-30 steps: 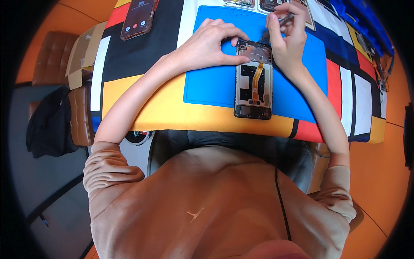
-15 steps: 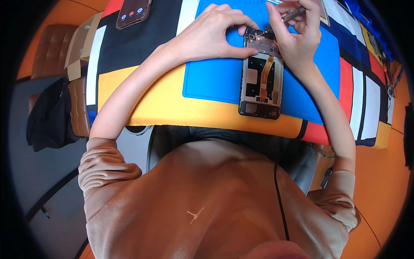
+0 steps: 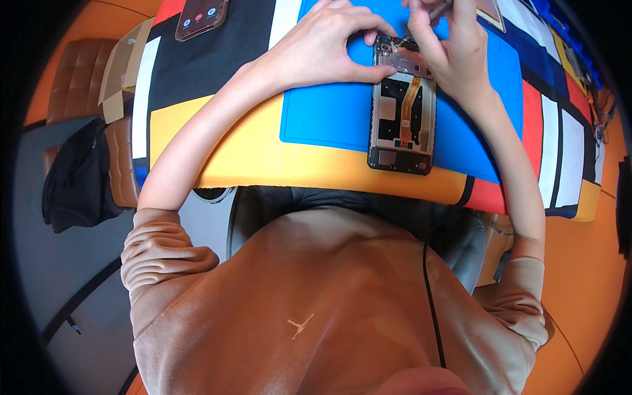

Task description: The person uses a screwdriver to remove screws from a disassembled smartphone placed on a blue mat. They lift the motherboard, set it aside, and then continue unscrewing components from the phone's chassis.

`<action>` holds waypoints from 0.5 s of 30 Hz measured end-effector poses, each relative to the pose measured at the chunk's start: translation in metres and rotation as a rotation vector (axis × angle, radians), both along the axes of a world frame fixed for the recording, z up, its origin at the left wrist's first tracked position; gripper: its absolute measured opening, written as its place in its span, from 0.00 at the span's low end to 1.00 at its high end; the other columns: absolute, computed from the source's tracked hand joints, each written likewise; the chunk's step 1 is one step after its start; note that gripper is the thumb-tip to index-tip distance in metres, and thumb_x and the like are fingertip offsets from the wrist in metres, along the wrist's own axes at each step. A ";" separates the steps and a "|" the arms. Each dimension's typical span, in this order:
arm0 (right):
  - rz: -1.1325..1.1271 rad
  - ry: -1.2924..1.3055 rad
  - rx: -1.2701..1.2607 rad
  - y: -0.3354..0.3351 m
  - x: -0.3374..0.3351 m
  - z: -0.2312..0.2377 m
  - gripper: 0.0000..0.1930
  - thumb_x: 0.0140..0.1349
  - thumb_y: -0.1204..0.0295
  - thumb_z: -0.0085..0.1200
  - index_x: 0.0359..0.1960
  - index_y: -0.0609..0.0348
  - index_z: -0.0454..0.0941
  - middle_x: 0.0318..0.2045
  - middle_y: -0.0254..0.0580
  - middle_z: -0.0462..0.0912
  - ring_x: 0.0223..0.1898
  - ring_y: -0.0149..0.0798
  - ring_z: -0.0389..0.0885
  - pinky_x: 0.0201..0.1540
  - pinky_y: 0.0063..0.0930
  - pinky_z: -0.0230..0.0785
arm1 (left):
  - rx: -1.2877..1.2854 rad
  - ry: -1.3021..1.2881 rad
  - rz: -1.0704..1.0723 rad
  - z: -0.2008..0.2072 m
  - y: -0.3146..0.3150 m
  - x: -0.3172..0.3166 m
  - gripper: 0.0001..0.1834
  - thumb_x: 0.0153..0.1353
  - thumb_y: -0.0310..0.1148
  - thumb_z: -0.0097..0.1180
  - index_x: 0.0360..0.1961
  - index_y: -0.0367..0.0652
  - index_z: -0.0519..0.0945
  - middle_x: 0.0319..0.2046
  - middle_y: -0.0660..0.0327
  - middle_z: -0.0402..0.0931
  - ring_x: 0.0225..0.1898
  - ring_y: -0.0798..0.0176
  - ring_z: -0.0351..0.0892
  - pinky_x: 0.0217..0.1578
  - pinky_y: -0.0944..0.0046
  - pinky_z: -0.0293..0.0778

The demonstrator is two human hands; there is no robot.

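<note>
An opened smartphone (image 3: pixel 407 122) lies on the blue mat (image 3: pixel 329 118), its lower end over the yellow cloth. With its back off, an orange ribbon cable and a grey metal plate show. My left hand (image 3: pixel 322 49) is closed on the phone's upper left side, thumb on the edge and a finger at the top corner. Over the phone's upper right corner, my right hand (image 3: pixel 454 56) pinches a slim dark-grey screwdriver (image 3: pixel 440 9). Its tip is at the top of the phone, partly hidden by fingers.
Another phone (image 3: pixel 201 18) with a lit screen lies at the far left of the patterned cloth (image 3: pixel 217 72). A flat, light-framed panel (image 3: pixel 490 14) sits beyond my right hand. At left stand a cardboard box (image 3: pixel 118 85) and a brown chair (image 3: pixel 82 72) with a black garment (image 3: pixel 78 174).
The screwdriver and my right fingers have shifted slightly, and the handle shows less now. My left hand keeps its grip on the phone. The whole view has tilted a little.
</note>
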State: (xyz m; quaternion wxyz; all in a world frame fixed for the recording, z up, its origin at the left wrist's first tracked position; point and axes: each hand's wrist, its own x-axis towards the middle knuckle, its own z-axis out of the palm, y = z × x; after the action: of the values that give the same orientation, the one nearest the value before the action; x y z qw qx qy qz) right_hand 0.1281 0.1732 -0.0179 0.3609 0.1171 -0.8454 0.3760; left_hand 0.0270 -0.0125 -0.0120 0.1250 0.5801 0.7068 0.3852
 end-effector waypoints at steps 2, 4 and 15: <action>0.025 0.124 0.220 0.006 0.000 0.011 0.10 0.62 0.83 0.53 0.42 0.61 0.67 0.36 0.43 0.77 0.34 0.35 0.76 0.38 0.27 0.68 | 0.109 0.073 -0.026 0.000 -0.001 0.001 0.27 0.52 0.37 0.73 0.53 0.40 0.81 0.45 0.48 0.83 0.49 0.51 0.83 0.54 0.58 0.77; 0.041 0.133 0.330 0.009 0.001 0.017 0.11 0.60 0.82 0.54 0.42 0.60 0.67 0.39 0.46 0.76 0.38 0.39 0.75 0.43 0.30 0.68 | 0.138 0.096 -0.033 0.000 0.000 0.001 0.26 0.52 0.36 0.73 0.52 0.41 0.81 0.45 0.49 0.83 0.49 0.52 0.83 0.54 0.58 0.77; 0.180 0.067 0.128 0.010 0.003 0.011 0.14 0.58 0.80 0.56 0.42 0.59 0.65 0.45 0.50 0.74 0.43 0.43 0.74 0.48 0.33 0.69 | -0.020 0.018 -0.055 0.002 0.000 -0.005 0.22 0.59 0.36 0.70 0.53 0.40 0.82 0.47 0.52 0.82 0.49 0.57 0.81 0.53 0.60 0.76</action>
State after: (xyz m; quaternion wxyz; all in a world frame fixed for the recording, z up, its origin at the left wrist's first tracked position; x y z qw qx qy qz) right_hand 0.1314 0.1835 -0.0071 0.3454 0.2280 -0.8413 0.3479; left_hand 0.0225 -0.0126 -0.0100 0.1351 0.6012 0.6956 0.3693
